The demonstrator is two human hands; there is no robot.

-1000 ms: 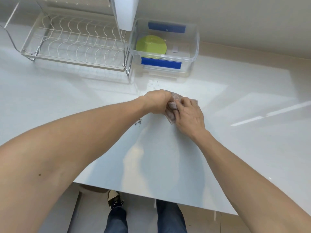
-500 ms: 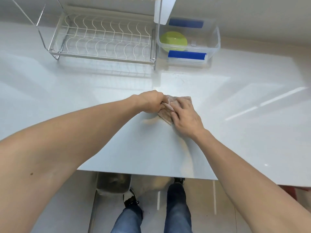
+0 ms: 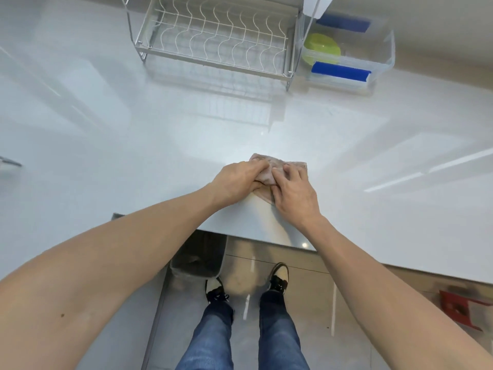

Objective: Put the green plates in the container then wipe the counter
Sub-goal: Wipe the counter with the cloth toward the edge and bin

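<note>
A beige cloth (image 3: 269,169) lies on the white counter (image 3: 133,145), close to its front edge. My left hand (image 3: 240,180) and my right hand (image 3: 293,193) both press on the cloth, fingers bent over it, covering most of it. At the back right stands a clear plastic container (image 3: 378,60) with blue handle strips; green plates (image 3: 321,48) lie stacked inside it.
A wire dish rack (image 3: 213,41) with nothing in it stands at the back, left of the container. Below the counter edge a dark bin (image 3: 198,260) sits on the floor by my feet. A red stool (image 3: 461,308) is at the lower right.
Both hands have dragged the cloth toward the counter's front edge. The dark specks seen on the counter a second ago are gone from view. The camera has tilted down, showing more floor.
</note>
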